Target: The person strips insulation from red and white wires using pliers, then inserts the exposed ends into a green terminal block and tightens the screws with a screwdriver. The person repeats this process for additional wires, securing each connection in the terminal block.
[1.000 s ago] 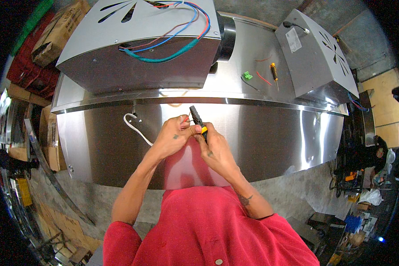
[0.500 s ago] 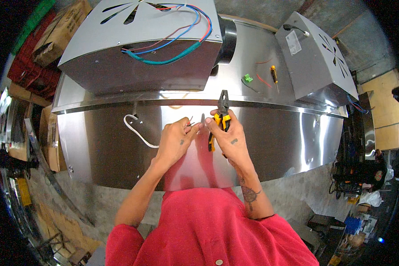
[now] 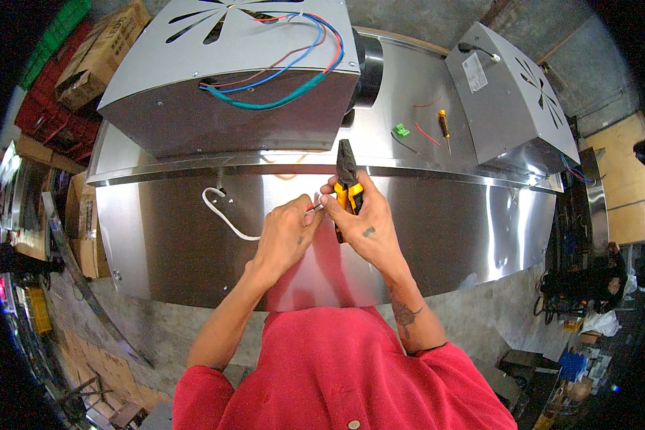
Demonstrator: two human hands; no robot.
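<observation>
I see my right hand [image 3: 369,226] has swung the yellow-handled black-nosed pliers [image 3: 347,188] upright, grip closed round the handles, while my left hand [image 3: 285,233] pinches the thin red wire end [image 3: 313,207] against the steel hood panel [image 3: 193,251], so stripping looks done.

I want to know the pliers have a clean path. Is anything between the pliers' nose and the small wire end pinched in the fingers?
Nothing visible. The pliers stand upright in the right hand, just right of the wire end held by the left hand.
</observation>
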